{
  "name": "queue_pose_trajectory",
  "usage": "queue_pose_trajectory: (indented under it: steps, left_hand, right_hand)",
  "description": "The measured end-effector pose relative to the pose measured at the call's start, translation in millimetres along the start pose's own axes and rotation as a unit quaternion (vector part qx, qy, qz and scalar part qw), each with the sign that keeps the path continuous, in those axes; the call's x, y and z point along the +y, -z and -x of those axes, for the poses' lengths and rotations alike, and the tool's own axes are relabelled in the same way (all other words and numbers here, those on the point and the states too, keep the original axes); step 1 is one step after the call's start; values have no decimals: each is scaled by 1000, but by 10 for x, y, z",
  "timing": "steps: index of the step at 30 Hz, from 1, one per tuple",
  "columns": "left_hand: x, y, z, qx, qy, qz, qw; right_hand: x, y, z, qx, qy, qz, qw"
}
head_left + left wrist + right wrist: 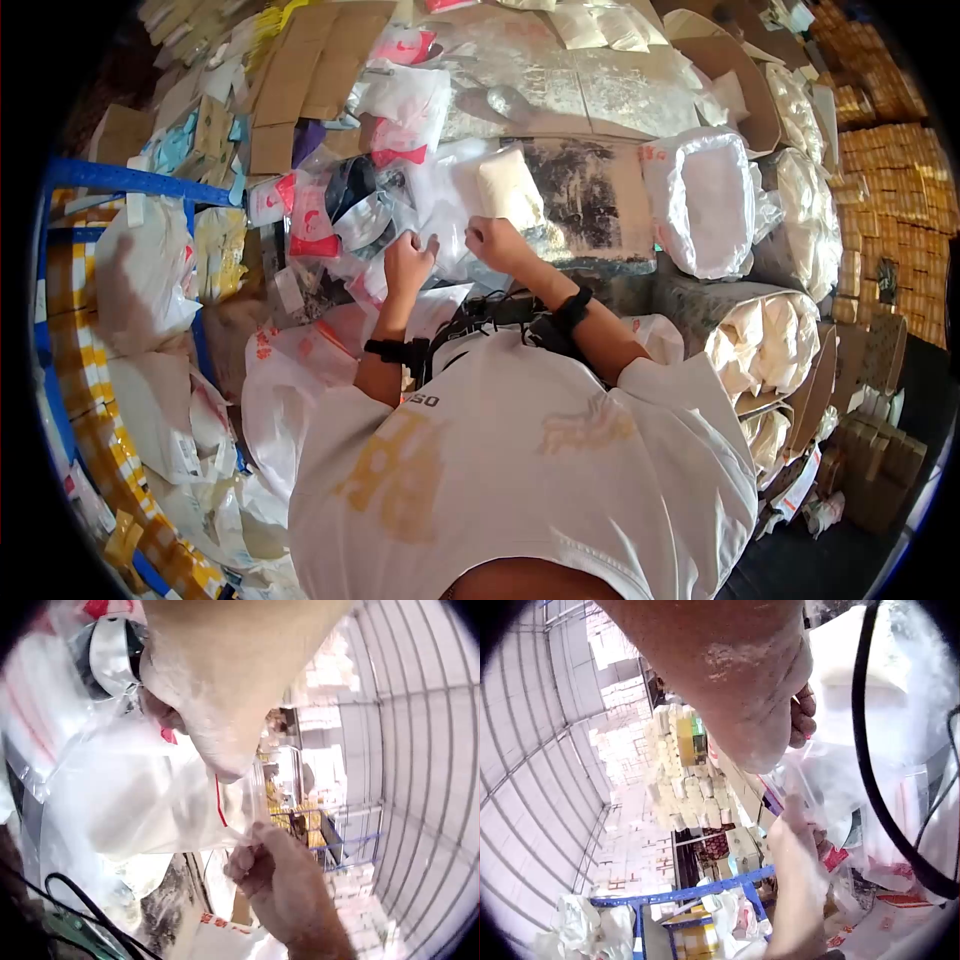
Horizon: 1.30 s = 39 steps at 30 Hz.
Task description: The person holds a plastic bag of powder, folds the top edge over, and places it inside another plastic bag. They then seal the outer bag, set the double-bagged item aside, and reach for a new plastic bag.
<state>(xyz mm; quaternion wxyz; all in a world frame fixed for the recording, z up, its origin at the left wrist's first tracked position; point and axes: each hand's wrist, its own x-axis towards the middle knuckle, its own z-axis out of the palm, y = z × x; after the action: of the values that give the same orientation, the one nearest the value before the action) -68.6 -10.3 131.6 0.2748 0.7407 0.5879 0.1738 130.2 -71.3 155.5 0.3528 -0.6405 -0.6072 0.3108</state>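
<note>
My left hand (408, 265) and right hand (497, 243) face each other in front of the body and pinch the mouth edge of a clear zip bag (172, 795). A red line runs along the bag's edge in the left wrist view, between the two hands. The right hand (281, 889) has its fingers curled at one end of that edge. In the right wrist view the left hand (799, 851) grips the other end. Just beyond the hands, a packet filled with cream-coloured powder (508, 188) overlaps the clear plastic. Both palms' inner sides are largely hidden.
Left of the hands lie red-and-white printed bags (313, 215) and a shiny round metal thing (365, 222). A white-lined container (710, 205) stands to the right. Behind is a powdery surface with a metal scoop (505, 100). A blue rack (150, 178) borders the left side.
</note>
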Motion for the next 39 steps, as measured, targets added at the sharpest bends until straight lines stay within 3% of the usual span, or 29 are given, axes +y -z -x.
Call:
queue_pose_trajectory:
  steps: [3,4,7,10,11,13,19,21,26,29,30,33,34,37,39]
  left_hand:
    - [-90,-231,-1,64,-21,5,998]
    - [-259,-342,-38,-13,21,-7,1000]
    - [-631,-469,-59,-22,65,64,996]
    - [-627,-358,-42,40,43,160,985]
    - [-666,-381,-43,70,16,187,980]
    - [-737,-389,-25,71,62,197,976]
    - [-668,-154,187,102,167,231,953]
    - [-592,-73,254,116,183,246,945]
    - [-444,-99,236,136,186,260,938]
    - [-435,-218,121,133,186,221,948]
    - [-379,-230,73,129,182,217,950]
    - [-189,-321,-98,127,167,217,953]
    - [-165,-362,-155,121,154,214,957]
    - [-120,-591,-319,106,133,191,967]
    - [-45,-736,-436,126,104,183,969]
  right_hand:
    - [-73,-1,-79,-19,9,4,1000]
    - [-53,-13,-100,-13,-1,13,1000]
    - [166,-33,-125,14,-52,127,990]
    - [383,63,-191,-87,-113,-20,990]
    - [542,24,-237,-57,-134,25,989]
    - [943,-51,-426,-5,-166,115,979]
    - [1373,-187,-1298,-106,-382,268,878]
    - [1520,-344,-1441,-118,-387,333,851]
    - [1769,-553,-1566,23,-295,320,900]
    - [1899,-448,-1700,-44,-312,248,916]
    - [1915,-441,-1657,19,-278,264,924]
    - [2009,-220,-1642,55,-305,209,927]
    - [2036,-134,-1567,96,-260,227,934]
    - [2298,231,-1424,87,-264,97,956]
    - [2367,464,-1323,102,-159,-37,981]
